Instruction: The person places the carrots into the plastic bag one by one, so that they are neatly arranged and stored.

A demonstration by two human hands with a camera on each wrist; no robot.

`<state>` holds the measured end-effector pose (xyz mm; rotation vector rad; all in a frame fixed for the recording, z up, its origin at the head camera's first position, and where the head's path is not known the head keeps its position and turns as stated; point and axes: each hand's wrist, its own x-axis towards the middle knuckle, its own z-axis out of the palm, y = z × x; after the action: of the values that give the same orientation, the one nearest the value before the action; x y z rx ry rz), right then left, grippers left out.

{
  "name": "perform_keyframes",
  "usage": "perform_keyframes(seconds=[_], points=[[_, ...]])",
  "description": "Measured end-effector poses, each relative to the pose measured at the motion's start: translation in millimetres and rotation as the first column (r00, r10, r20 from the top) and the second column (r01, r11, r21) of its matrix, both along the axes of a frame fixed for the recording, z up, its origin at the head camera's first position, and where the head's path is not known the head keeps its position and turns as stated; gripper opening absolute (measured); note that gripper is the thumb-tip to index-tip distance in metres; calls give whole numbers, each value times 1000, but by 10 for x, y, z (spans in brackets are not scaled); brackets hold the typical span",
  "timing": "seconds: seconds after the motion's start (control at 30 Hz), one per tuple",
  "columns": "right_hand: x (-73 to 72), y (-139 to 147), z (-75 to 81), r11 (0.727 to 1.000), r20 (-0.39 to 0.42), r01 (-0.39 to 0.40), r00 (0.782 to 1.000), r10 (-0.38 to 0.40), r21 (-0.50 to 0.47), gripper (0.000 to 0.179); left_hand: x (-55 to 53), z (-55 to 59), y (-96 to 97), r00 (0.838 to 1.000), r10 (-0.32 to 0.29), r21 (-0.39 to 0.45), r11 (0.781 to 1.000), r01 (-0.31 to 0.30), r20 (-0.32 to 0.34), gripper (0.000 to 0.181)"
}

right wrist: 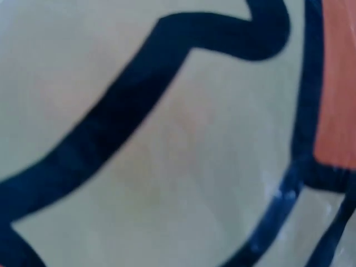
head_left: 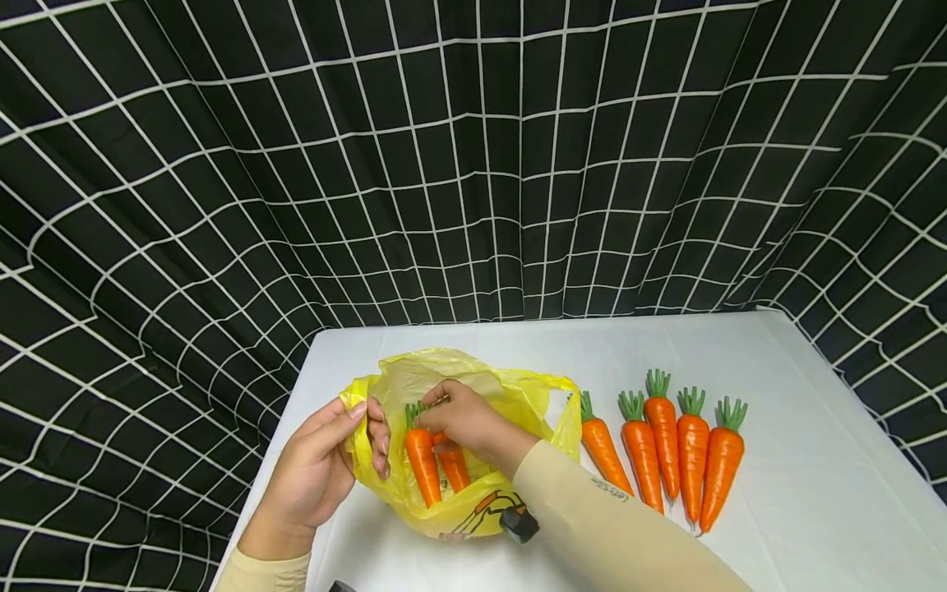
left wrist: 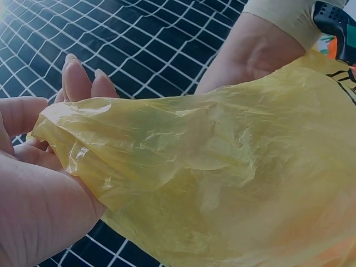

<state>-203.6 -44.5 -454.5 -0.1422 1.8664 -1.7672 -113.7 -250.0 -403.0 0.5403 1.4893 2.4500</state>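
A yellow plastic bag (head_left: 459, 522) lies with its mouth spread on the white table. My left hand (head_left: 318, 456) grips the bag's left edge, the thumb pressing the film against the fingers; the left wrist view shows this hand (left wrist: 39, 183) at a bunched corner of the bag (left wrist: 183, 150). Inside the mouth, my right hand (head_left: 473, 423) has curled fingers around the top of one carrot (head_left: 455, 470), partly hidden by the hand. Another orange carrot (head_left: 423, 467) with a green top lies just left of it. Only the bag's printed film (right wrist: 167, 139) fills the right wrist view.
Right of the bag, several carrots (head_left: 691, 460) lie side by side on the white table (head_left: 799, 427), tops pointing away. The nearest carrot (head_left: 602, 448) is partly covered by the right sleeve. A black curtain with white grid lines (head_left: 459, 164) surrounds the table's back and sides.
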Motion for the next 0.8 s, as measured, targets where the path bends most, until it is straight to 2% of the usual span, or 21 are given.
perform_keyframes(seconds=[0.43,0.8], points=[[16,93,122,996,-9,-59,998,59,-60,30,6,-20,-2,1000,5,2,1000,-5,12,28],[34,161,251,985,-14,-109,994,108,-135,45,-11,-28,-13,1000,1,-2,1000,-1,-4,28]])
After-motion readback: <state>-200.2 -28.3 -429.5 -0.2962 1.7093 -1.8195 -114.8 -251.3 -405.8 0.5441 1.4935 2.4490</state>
